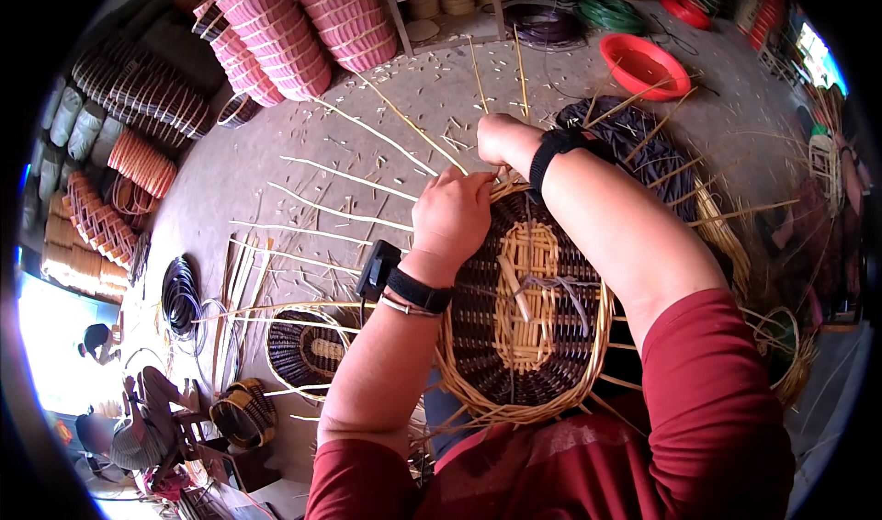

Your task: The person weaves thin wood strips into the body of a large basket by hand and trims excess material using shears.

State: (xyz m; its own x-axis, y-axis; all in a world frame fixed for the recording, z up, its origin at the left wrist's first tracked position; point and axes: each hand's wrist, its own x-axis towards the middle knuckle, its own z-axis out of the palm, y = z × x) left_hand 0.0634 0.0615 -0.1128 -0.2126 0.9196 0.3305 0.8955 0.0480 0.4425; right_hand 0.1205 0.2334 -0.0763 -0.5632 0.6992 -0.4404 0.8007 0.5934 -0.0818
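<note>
One basket [471, 332], oval, dark-and-pale weave, before the person's red shirt [588, 474]. Left hand [452, 209]: closed around its far rim. Right hand [505, 141]: just beside, fingers mostly hidden; cannot tell its grip.

Notes from where I stand: no readable text, labels, brands, numbers or signs anywhere in view.
</note>
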